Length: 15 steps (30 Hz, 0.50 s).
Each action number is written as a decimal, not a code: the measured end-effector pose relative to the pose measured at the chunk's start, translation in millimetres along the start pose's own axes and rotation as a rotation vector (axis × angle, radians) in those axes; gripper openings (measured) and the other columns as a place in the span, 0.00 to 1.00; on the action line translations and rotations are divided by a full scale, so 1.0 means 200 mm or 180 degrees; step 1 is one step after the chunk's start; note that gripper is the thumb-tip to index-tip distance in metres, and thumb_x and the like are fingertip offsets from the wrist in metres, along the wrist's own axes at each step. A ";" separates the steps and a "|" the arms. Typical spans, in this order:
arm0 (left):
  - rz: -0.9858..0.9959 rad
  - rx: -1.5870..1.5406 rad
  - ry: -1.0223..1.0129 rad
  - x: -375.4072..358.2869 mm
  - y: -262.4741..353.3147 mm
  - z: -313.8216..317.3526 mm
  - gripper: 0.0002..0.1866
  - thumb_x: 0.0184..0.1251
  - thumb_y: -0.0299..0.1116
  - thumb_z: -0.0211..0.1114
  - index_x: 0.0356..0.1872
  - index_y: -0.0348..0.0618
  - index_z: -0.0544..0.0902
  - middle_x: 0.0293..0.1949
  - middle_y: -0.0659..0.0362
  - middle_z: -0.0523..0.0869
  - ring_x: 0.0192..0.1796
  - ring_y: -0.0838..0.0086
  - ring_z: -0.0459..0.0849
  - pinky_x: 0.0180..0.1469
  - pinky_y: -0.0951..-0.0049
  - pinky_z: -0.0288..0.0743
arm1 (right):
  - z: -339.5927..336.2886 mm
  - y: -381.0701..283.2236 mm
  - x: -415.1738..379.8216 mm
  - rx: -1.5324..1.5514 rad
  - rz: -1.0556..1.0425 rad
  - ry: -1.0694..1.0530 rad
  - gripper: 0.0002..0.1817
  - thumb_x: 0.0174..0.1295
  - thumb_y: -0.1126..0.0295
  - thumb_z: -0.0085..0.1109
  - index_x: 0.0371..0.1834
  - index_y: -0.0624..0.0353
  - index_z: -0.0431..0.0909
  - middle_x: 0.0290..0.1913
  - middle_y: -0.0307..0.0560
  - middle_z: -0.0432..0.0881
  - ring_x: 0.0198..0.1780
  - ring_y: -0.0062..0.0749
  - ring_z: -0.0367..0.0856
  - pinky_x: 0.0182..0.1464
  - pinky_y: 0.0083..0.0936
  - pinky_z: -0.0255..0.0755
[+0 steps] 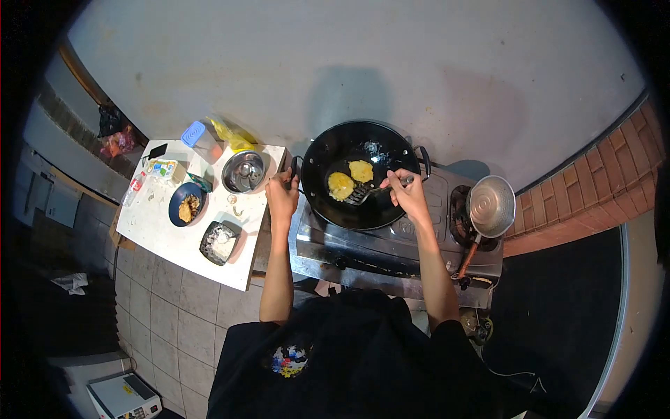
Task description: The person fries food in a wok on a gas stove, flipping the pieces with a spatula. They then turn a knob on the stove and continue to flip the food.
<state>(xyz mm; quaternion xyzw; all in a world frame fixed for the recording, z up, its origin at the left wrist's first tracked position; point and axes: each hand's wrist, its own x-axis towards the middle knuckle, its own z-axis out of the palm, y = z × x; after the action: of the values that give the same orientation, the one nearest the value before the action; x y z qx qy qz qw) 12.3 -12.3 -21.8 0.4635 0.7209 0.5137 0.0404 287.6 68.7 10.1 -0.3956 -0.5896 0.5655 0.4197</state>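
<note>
A black wok (363, 178) sits on the gas stove (391, 241) just above the middle of the frame, holding two yellow fritters (350, 179) side by side near its centre. The right hand (408, 195) has its fingers wrapped around the handle of a slotted spatula (363, 192), whose blade lies against the lower edge of the fritters. The left hand (281, 195) is closed at the wok's left side handle, apparently gripping it, though the handle itself is mostly hidden. On the stove's right burner rests a small metal saucepan (490, 205) with a reddish handle pointing down. Left of the stove, a white surface (164, 234) carries a steel bowl (243, 171), a blue plate (185, 204) with browned food, a dark square tray (220, 242) and a blue-lidded container (201, 140).
</note>
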 end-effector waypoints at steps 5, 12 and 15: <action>-0.0103 0.0129 -0.0092 0.00 0.03 -0.02 0.12 0.55 0.24 0.68 0.40 0.30 0.84 0.36 0.43 0.86 0.39 0.57 0.86 0.44 0.64 0.77 | 0.04 0.05 -0.03 0.0201 -0.0064 -0.0001 0.15 0.70 0.67 0.52 0.26 0.64 0.76 0.29 0.46 0.83 0.15 0.14 0.67 0.16 0.15 0.61; -0.0052 0.0070 -0.0049 0.00 0.00 -0.01 0.11 0.54 0.24 0.68 0.39 0.29 0.84 0.38 0.42 0.86 0.41 0.56 0.86 0.46 0.64 0.77 | 0.07 0.03 -0.03 0.0351 0.0008 -0.0025 0.14 0.70 0.69 0.51 0.30 0.67 0.79 0.35 0.49 0.85 0.20 0.17 0.72 0.21 0.16 0.69; -0.0091 -0.0004 -0.0086 0.01 0.00 -0.01 0.11 0.54 0.24 0.68 0.38 0.29 0.84 0.38 0.42 0.86 0.41 0.56 0.87 0.45 0.64 0.77 | 0.08 0.06 -0.02 0.0488 0.0032 -0.0082 0.14 0.70 0.70 0.49 0.30 0.68 0.78 0.35 0.50 0.85 0.20 0.17 0.73 0.22 0.17 0.70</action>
<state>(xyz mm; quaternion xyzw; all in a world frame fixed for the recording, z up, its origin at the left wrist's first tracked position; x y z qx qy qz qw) 10.8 -12.1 -20.0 0.4599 0.7265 0.5073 0.0578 273.5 59.7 -2.6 -0.3579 -0.5479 0.6162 0.4383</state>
